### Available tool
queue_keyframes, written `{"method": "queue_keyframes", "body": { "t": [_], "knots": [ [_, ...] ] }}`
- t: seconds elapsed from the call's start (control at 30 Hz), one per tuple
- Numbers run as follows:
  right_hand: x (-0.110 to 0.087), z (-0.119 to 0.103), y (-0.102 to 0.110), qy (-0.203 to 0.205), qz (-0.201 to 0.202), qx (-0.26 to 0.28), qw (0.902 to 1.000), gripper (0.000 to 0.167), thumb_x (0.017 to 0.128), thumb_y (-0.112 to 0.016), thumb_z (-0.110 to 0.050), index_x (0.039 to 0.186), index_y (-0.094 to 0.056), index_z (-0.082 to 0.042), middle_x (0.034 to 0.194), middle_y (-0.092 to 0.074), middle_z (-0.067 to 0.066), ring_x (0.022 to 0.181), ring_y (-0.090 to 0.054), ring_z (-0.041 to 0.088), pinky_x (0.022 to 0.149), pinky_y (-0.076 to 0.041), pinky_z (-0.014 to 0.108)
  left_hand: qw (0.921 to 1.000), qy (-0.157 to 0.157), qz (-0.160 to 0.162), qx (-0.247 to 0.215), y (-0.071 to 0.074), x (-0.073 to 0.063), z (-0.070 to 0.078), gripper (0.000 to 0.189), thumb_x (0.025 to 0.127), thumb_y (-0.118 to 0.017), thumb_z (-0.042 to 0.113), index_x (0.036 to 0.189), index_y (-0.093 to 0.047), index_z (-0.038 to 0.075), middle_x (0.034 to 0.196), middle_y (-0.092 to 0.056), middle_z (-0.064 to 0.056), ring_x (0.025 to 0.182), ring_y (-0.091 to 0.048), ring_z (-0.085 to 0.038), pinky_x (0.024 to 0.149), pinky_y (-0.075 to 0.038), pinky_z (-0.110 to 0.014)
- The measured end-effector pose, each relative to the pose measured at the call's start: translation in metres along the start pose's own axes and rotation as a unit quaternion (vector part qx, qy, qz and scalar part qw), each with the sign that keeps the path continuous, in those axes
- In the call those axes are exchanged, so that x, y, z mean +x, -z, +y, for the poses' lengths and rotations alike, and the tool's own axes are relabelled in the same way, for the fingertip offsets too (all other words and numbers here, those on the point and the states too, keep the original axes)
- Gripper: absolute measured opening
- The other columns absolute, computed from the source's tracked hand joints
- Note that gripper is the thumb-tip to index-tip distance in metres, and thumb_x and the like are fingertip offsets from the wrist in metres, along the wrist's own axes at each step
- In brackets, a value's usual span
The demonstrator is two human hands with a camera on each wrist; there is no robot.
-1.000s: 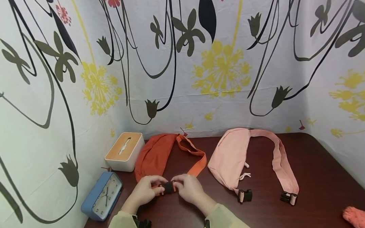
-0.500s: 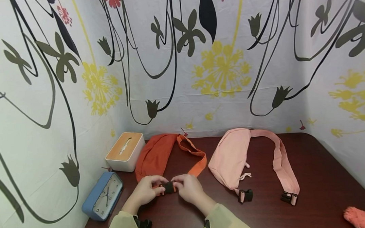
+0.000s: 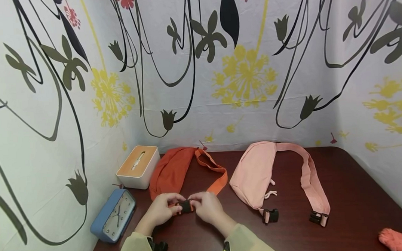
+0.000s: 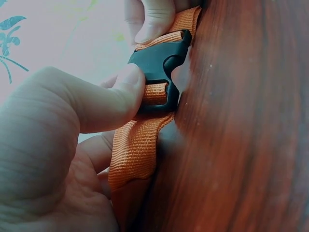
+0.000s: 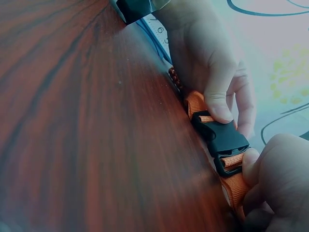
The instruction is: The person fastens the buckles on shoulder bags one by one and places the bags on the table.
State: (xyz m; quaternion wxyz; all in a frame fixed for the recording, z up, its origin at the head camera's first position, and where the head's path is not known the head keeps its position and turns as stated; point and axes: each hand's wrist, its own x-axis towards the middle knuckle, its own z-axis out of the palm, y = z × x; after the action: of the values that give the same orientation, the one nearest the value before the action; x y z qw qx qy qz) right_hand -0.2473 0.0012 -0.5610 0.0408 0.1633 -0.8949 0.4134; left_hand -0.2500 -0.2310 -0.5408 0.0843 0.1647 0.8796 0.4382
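Note:
Both hands meet at a black side-release buckle [image 3: 185, 206] on the orange strap [image 3: 217, 184] of a rust-orange waist bag [image 3: 170, 170]. In the left wrist view the buckle's two halves sit together as one piece, with orange webbing threaded through each end. My left hand [image 3: 161, 209] pinches one end, its thumb [image 4: 130, 79] lying on the black plastic. At the opposite end, my right hand [image 3: 208, 208] pinches the buckle where the webbing enters, as the right wrist view shows. The bag lies on the table just beyond the hands.
Right of the orange bag lies a pink waist bag [image 3: 253, 172], its buckle halves [image 3: 271, 215] apart. A tissue box [image 3: 137, 167] and a blue clock [image 3: 113, 215] stand at the left. A coral yarn bundle [image 3: 398, 239] lies at the right edge of the brown table [image 3: 352, 193].

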Motion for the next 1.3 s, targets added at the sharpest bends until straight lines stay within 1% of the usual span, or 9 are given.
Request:
{"method": "queue_keyframes", "body": {
  "t": [0.13, 0.3, 0.57, 0.8, 1.1, 1.3],
  "knots": [
    [0.0007, -0.0004, -0.0005, -0.002, -0.004, 0.006, 1.0, 0.013, 0.104, -0.077, -0.021, 0.109, -0.087, -0.026, 0.107, -0.085, -0.009, 0.103, -0.08, 0.013, 0.088, -0.064, 0.037, 1.0, -0.001, 0.001, -0.001, -0.0004, 0.0002, -0.0002, 0.022, 0.099, -0.082, 0.012, 0.116, -0.081, 0.025, 0.082, -0.075, 0.003, 0.067, -0.066, -0.014, 0.064, -0.054, -0.027],
    [0.0009, 0.0015, -0.0014, 0.006, -0.003, 0.001, 1.0, 0.012, 0.103, -0.078, -0.022, 0.109, -0.087, -0.027, 0.108, -0.085, -0.009, 0.106, -0.08, 0.014, 0.09, -0.064, 0.039, 1.0, 0.002, -0.004, 0.001, 0.0, 0.0002, -0.0003, 0.022, 0.1, -0.081, 0.015, 0.118, -0.081, 0.026, 0.082, -0.075, 0.002, 0.067, -0.066, -0.014, 0.064, -0.054, -0.027],
    [-0.0018, 0.0026, 0.0001, 0.022, -0.003, -0.002, 0.9998, 0.013, 0.104, -0.077, -0.021, 0.112, -0.087, -0.025, 0.112, -0.084, -0.002, 0.11, -0.08, 0.019, 0.095, -0.064, 0.044, 1.0, 0.002, -0.008, 0.002, 0.0012, -0.0009, -0.0014, 0.021, 0.1, -0.082, 0.018, 0.119, -0.08, 0.027, 0.084, -0.074, 0.002, 0.068, -0.065, -0.014, 0.065, -0.053, -0.027],
    [-0.0018, 0.0027, 0.001, 0.036, -0.002, -0.011, 0.9993, 0.014, 0.104, -0.077, -0.021, 0.113, -0.086, -0.025, 0.111, -0.084, -0.003, 0.107, -0.079, 0.017, 0.093, -0.064, 0.04, 0.9999, 0.001, -0.008, 0.007, 0.0017, -0.0007, -0.0009, 0.021, 0.1, -0.082, 0.019, 0.12, -0.08, 0.027, 0.084, -0.075, 0.004, 0.068, -0.065, -0.012, 0.066, -0.053, -0.027],
    [-0.0021, 0.0034, 0.0005, 0.054, 0.003, -0.02, 0.9983, 0.014, 0.105, -0.076, -0.02, 0.114, -0.086, -0.024, 0.107, -0.082, -0.004, 0.102, -0.078, 0.015, 0.089, -0.063, 0.037, 1.0, 0.0, -0.007, 0.0, 0.0011, -0.0012, -0.0021, 0.021, 0.1, -0.081, 0.019, 0.121, -0.08, 0.024, 0.085, -0.075, 0.004, 0.07, -0.067, -0.012, 0.066, -0.054, -0.027],
    [-0.0022, 0.0056, 0.0003, 0.048, -0.006, -0.016, 0.9987, 0.016, 0.106, -0.075, -0.022, 0.119, -0.085, -0.025, 0.114, -0.083, -0.004, 0.11, -0.078, 0.017, 0.095, -0.063, 0.043, 0.9999, -0.001, -0.013, -0.007, 0.002, -0.0016, -0.0022, 0.02, 0.101, -0.08, 0.025, 0.121, -0.08, 0.024, 0.088, -0.077, 0.003, 0.073, -0.069, -0.012, 0.07, -0.056, -0.026]
  ]
}}
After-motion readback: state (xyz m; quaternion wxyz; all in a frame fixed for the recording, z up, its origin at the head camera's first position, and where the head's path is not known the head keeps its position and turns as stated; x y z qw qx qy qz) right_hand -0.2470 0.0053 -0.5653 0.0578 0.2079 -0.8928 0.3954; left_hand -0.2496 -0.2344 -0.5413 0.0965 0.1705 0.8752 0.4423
